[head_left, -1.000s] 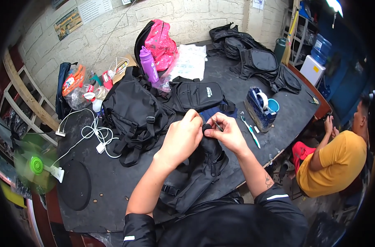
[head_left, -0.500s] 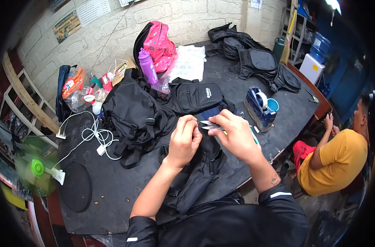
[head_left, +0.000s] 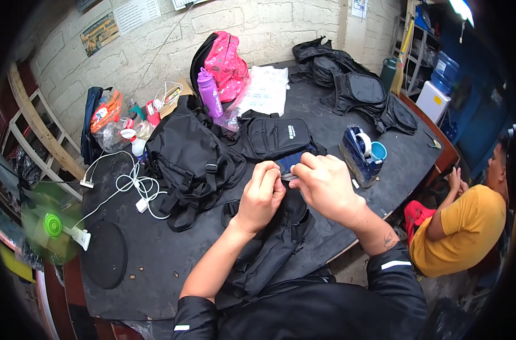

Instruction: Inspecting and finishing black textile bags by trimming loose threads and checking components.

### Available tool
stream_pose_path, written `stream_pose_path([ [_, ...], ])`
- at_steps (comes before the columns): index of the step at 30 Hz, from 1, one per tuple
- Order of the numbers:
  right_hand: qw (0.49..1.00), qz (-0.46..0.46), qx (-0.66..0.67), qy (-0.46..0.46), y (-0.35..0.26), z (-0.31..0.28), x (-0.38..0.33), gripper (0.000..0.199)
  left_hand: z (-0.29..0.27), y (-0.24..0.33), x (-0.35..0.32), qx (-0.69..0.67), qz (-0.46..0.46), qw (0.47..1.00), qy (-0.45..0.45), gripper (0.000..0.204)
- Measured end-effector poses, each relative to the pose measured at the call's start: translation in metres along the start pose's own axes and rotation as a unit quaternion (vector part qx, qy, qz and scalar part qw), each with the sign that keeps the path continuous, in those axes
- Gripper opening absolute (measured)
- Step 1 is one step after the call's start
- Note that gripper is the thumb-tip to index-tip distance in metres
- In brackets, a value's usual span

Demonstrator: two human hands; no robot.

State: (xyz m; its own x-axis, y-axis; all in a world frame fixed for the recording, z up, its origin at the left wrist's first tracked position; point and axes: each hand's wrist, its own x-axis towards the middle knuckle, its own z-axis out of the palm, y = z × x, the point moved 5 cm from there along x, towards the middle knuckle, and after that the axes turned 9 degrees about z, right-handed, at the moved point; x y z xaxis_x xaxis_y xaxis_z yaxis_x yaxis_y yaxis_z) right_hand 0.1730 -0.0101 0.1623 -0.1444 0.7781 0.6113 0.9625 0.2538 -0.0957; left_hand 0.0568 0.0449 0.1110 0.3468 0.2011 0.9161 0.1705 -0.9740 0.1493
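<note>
My left hand (head_left: 261, 198) is closed in a pinch above a black bag (head_left: 275, 249) at the table's near edge. What its fingertips hold is too small to make out. Close beside it on the right, my right hand (head_left: 326, 184) is curled round thread snips, now largely hidden by the fingers. The two hands' fingertips almost meet. Just beyond them lies a black bag with a zipped front pocket (head_left: 278, 137), and dark blue cloth shows at its near side. A large black backpack (head_left: 190, 156) rests to the left.
A blue tape dispenser (head_left: 357, 156) stands right. Further back are a purple bottle (head_left: 210, 93), a pink backpack (head_left: 227, 62) and several black bags (head_left: 357, 90). White cords (head_left: 136, 184), a round black piece (head_left: 103, 255) and a running fan (head_left: 53, 225) are left. A person in yellow (head_left: 467, 226) sits right.
My right hand has turned over and drawn its fingers in, so the snips' blades, plain before, are mostly covered. My left hand has shifted slightly right and stays pinched.
</note>
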Motion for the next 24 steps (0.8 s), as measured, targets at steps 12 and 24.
stream_pose_path([
  [12,0.951,0.139,0.271,-0.05,0.035,0.027,-0.012,0.025,-0.008,-0.002,0.0,-0.055,-0.087,0.993,0.061,0.016],
  [24,0.632,0.252,0.732,-0.041,0.05,0.084,-0.034,0.026,-0.006,-0.009,-0.042,-0.287,-0.407,0.834,-0.237,0.051],
])
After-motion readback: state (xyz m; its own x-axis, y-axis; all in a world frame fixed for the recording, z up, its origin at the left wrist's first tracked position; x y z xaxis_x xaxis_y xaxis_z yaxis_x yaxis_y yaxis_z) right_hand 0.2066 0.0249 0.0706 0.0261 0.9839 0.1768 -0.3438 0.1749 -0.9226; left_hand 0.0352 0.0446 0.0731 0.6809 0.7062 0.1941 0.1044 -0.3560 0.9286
